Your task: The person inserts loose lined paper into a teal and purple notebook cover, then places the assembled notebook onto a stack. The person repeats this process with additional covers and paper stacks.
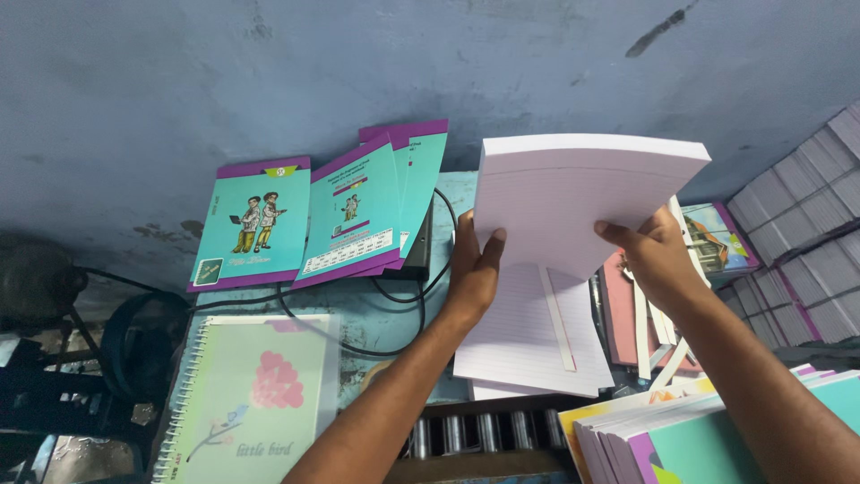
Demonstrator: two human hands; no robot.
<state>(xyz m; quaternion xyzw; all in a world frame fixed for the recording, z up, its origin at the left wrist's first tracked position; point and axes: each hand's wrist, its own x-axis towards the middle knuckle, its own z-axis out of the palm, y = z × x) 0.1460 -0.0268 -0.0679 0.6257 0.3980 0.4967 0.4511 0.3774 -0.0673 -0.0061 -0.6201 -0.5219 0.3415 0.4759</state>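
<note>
Spiral notebook at lower left, pale green cover with a pink flower. Above it, teal booklets with purple borders lean on the blue wall; black cable runs beneath. Left hand and right hand both grip a thick block of white pages, tilted up above a ruled sheet stack. Grey bundles are stacked at far right; colourful covers sit at lower right.
</note>
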